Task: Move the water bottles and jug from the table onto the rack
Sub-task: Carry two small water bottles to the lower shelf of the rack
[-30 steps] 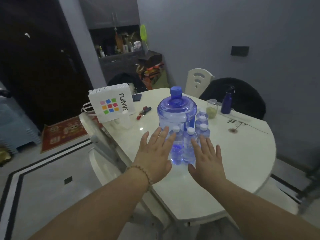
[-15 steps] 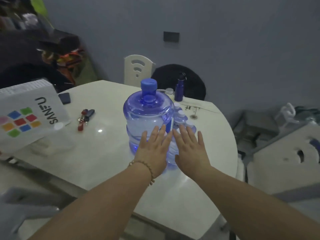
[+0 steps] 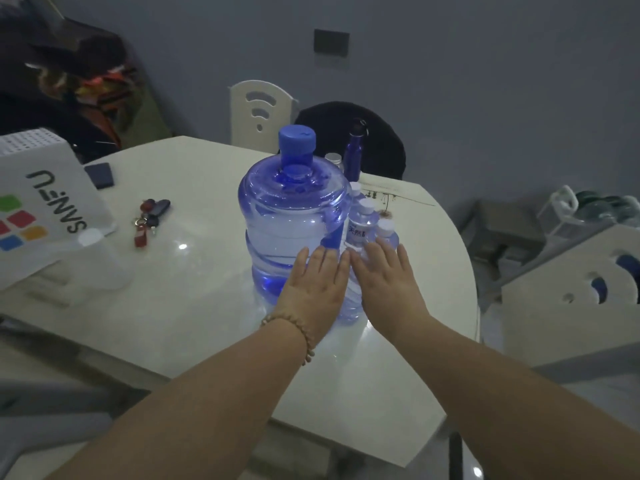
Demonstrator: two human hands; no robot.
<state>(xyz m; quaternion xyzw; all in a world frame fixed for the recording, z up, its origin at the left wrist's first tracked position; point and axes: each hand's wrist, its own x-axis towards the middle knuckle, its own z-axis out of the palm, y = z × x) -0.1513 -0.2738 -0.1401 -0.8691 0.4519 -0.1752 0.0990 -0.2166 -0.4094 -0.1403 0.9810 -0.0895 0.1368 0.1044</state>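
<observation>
A large clear blue water jug [image 3: 292,220] with a blue cap stands upright on the white round table [image 3: 194,306]. Several small white-capped water bottles [image 3: 363,221] cluster at its right side; the nearest ones are partly hidden behind my hands. My left hand [image 3: 317,289], with a bead bracelet, has flat straight fingers in front of the jug's lower right. Beside it my right hand [image 3: 388,282] is spread flat before the small bottles. Neither hand grips anything. Whether the fingers touch the bottles I cannot tell.
A white paper bag [image 3: 45,209], a key bunch [image 3: 147,220] and a dark phone [image 3: 99,174] lie on the table's left. A dark blue flask [image 3: 354,154] and a jar stand behind the jug. Chairs [image 3: 261,116] stand at the far side; a white chair back [image 3: 571,296] is at right.
The view swung right and came closer to the table. Both hands drew together in front of the jug and small bottles, staying flat and open.
</observation>
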